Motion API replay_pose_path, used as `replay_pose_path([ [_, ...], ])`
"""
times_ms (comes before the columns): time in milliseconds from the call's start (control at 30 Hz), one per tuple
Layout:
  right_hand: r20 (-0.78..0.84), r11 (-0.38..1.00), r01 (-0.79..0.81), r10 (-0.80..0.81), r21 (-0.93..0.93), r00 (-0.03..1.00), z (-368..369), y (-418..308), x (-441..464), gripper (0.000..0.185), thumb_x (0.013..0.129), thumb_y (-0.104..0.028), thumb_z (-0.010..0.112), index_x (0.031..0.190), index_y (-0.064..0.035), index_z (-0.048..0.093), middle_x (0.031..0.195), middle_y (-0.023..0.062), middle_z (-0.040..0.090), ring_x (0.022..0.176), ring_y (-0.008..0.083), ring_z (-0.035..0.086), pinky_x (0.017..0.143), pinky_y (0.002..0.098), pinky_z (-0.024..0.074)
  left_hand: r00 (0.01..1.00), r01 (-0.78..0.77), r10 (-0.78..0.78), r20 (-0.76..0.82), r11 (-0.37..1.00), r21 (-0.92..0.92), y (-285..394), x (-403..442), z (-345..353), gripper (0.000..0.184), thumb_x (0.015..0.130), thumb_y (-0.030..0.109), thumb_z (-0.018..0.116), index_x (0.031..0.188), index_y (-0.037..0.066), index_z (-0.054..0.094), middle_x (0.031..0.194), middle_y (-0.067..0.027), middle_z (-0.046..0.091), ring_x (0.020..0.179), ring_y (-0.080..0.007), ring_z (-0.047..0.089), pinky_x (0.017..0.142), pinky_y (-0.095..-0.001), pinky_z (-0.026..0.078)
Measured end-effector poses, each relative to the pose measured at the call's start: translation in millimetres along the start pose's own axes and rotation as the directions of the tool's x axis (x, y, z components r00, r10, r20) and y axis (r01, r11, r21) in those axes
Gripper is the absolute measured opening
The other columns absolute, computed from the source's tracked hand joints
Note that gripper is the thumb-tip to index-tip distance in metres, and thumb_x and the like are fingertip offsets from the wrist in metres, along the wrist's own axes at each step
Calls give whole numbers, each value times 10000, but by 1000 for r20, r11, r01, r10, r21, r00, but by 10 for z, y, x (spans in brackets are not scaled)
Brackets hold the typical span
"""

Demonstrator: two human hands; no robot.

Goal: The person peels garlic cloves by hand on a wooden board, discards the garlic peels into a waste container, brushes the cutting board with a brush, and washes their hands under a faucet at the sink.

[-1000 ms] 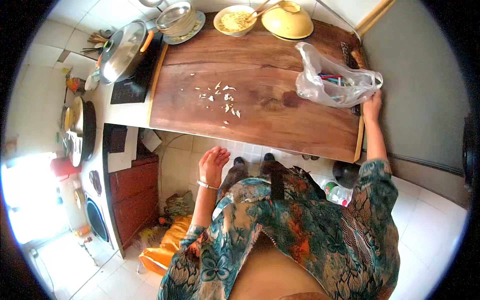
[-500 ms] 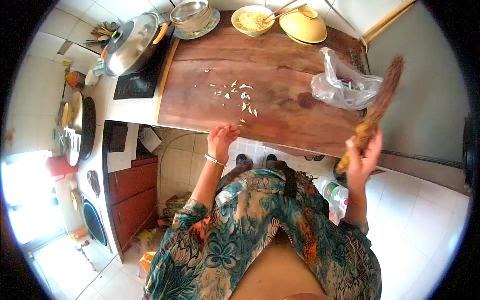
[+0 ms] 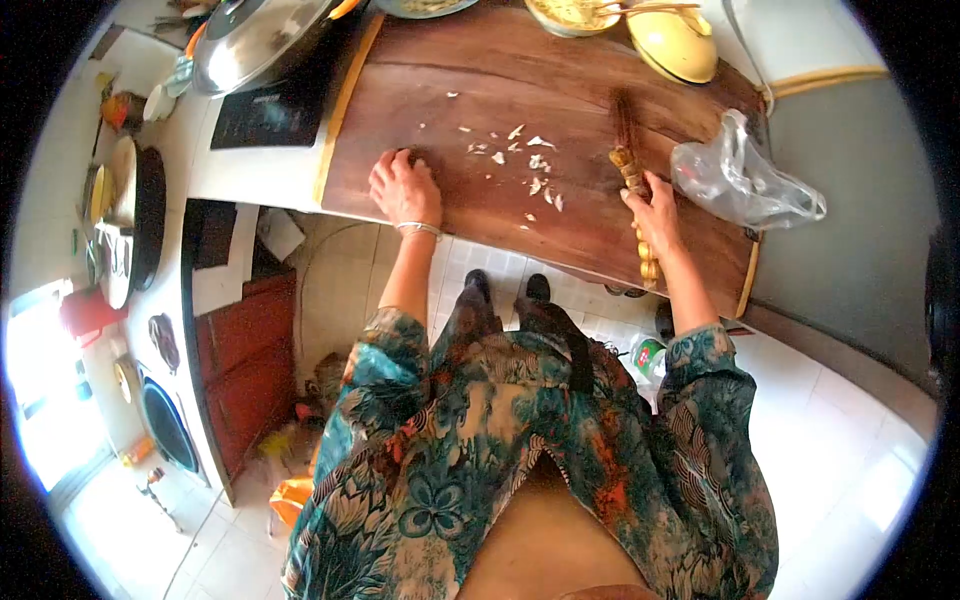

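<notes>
Left of my right hand, closed round a brown-bristled, yellow-handled brush, bristles pointing away, lie small white scraps. Can't tell my left hand's grip.

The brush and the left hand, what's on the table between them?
Little white bits lie scattered on the table between the brush and the left hand. The head view shows them.
</notes>
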State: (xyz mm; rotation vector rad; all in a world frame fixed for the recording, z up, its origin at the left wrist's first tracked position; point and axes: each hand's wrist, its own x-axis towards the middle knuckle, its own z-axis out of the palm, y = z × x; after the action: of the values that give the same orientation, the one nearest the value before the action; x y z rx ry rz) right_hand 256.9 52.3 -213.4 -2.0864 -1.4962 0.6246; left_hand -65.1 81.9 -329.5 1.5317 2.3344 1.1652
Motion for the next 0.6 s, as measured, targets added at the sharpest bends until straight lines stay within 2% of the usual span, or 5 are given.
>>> replay_pose_path([
  [100,121,981,139,-123,-136,985,297,-197,59,540,754,-250,665,1182,13,466,1058,194,479,974,302,513,713,363,487,1000,19,-19,8,1000,-20,-48,22,17,256,770,179,573,1011,91,564,1167,-63,486,1127,-284,399,942,-421,314],
  [233,330,938,337,-295,-77,897,573,-339,-108,457,795,-257,607,1139,18,485,999,201,509,953,335,512,825,392,411,1000,4,-3,3,999,-44,-58,28,16,242,762,167,567,991,89,568,1149,-57,499,1128,-281,406,941,-417,313],
  [400,436,855,508,-419,-107,797,471,-815,-41,386,836,-186,550,1148,28,475,1043,154,491,908,240,517,776,329,440,1000,24,-25,-7,1000,-17,-70,40,19,208,791,199,561,975,103,583,1140,-49,511,1090,-288,424,936,-417,326],
  [433,376,808,575,-497,-127,782,491,-818,131,369,828,-181,546,1126,28,484,1026,164,500,963,272,500,865,350,381,1000,23,-23,-13,1000,-16,-70,41,20,207,792,197,559,974,103,581,1142,-48,509,1091,-288,423,935,-417,326],
  [600,299,742,637,-572,-208,764,839,-980,1215,307,796,-265,596,864,17,495,871,206,499,815,347,510,709,423,409,999,46,-45,25,999,-29,-75,64,-8,258,756,141,582,1003,74,552,1156,-64,503,1123,-294,415,947,-424,314],
])
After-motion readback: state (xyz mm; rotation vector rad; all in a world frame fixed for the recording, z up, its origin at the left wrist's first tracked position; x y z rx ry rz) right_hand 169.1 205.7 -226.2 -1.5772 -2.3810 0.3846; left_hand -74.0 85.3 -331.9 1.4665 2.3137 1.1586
